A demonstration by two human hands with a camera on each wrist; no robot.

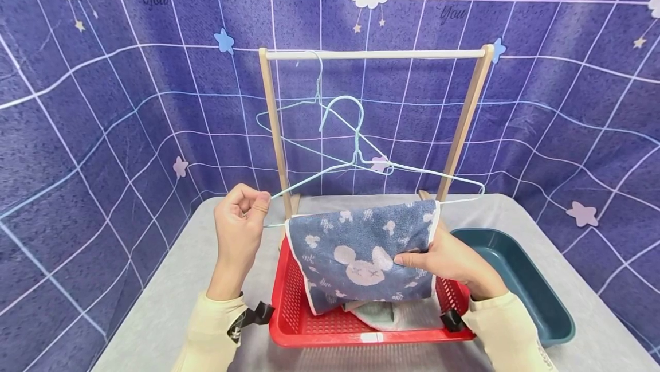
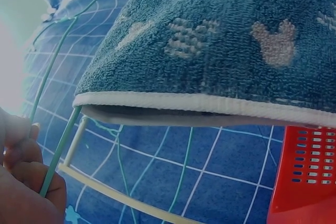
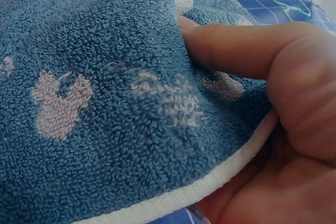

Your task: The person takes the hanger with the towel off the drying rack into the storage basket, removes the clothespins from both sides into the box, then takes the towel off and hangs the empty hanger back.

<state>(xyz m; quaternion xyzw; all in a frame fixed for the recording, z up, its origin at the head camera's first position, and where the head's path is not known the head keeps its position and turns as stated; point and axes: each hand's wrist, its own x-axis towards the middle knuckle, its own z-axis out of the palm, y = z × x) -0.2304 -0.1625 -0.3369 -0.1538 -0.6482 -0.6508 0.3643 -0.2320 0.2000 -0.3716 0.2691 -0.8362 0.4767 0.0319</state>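
A blue towel (image 1: 361, 251) with pale mouse-head patterns and white edging is draped over the lower bar of a light-green wire hanger (image 1: 356, 157). My left hand (image 1: 239, 226) grips the hanger's left end, thumb and curled fingers round the wire. In the left wrist view the towel (image 2: 210, 51) hangs folded over the wire beside that hand (image 2: 29, 171). My right hand (image 1: 459, 257) pinches the towel's right side, thumb on the front and fingers hidden behind. The right wrist view shows that thumb pressed into the towel (image 3: 121, 103), near its white edge.
Below the towel stands a red perforated basket (image 1: 319, 339) with a pale green cloth (image 1: 381, 313) inside. A dark teal tub (image 1: 559, 309) is at the right. Behind, a wooden-post rack (image 1: 270, 102) with a white rail carries another wire hanger (image 1: 296, 145).
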